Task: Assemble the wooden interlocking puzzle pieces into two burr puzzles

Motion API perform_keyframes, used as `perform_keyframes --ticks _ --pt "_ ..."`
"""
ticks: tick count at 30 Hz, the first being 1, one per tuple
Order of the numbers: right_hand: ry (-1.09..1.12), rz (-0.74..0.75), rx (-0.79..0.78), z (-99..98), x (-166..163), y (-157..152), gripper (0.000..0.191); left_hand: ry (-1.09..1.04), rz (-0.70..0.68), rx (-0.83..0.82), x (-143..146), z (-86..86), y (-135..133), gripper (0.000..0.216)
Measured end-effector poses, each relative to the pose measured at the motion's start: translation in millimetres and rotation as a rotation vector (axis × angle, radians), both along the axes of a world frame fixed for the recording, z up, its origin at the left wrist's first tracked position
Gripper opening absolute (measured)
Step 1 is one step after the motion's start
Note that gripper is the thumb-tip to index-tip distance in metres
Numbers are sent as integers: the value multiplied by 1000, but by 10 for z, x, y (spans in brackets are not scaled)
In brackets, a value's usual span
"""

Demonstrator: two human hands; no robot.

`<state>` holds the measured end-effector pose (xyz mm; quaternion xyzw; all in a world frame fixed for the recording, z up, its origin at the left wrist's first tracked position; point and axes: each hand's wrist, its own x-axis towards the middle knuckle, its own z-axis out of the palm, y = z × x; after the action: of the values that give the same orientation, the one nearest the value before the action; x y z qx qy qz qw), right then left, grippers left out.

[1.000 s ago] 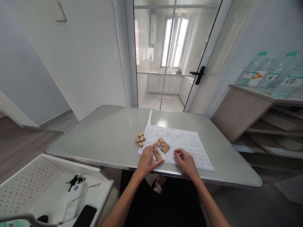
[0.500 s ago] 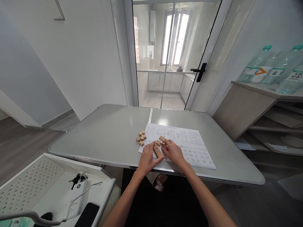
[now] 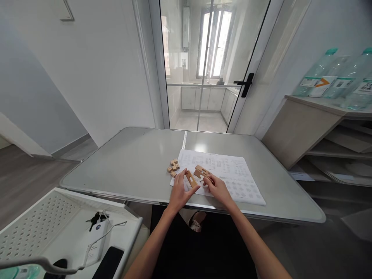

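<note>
My left hand [image 3: 179, 193] pinches a notched wooden puzzle bar [image 3: 191, 179] and holds it just above the printed instruction sheet [image 3: 232, 176]. My right hand [image 3: 216, 188] grips another notched wooden piece [image 3: 202, 171], close beside the first. A small cluster of further wooden pieces [image 3: 173, 167] lies on the grey table [image 3: 130, 162], just left of the sheet's corner. Both hands work near the table's front edge.
A white perforated cart [image 3: 43, 228] at lower left carries a power bank, cable, keys and a black phone. Wooden shelves [image 3: 305, 131] with water bottles stand at right. A glass door [image 3: 209, 66] is behind the table.
My right hand moved left from the sheet onto a wooden piece and took hold of it. My left hand lifted its bar off the paper.
</note>
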<state>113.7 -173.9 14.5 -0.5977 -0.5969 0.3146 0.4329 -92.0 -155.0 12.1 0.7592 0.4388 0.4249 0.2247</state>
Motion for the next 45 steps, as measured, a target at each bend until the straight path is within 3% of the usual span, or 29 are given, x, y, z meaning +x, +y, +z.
perform_keyframes --ticks 4,9,17,27,35,42,45 --pt "178 42 -36 11 -97 -103 60 -105 17 -30 -15 32 1 77" --pt "346 70 -33 5 -145 -172 61 -201 -16 -69 -23 72 7 75" --pt "180 6 52 -50 -158 -237 54 -125 -57 -32 2 110 -14 77" --pt "-55 -154 -16 -112 -178 -104 34 -133 20 -37 -2 51 11 78" --pt "-354 -284 -48 -16 14 89 23 -128 20 -40 -7 54 6 78" --pt "-368 -236 -70 13 95 451 26 -140 3 -48 -17 68 -2 77" --pt "-304 -188 -62 4 137 519 17 -141 1 -51 -22 61 2 77"
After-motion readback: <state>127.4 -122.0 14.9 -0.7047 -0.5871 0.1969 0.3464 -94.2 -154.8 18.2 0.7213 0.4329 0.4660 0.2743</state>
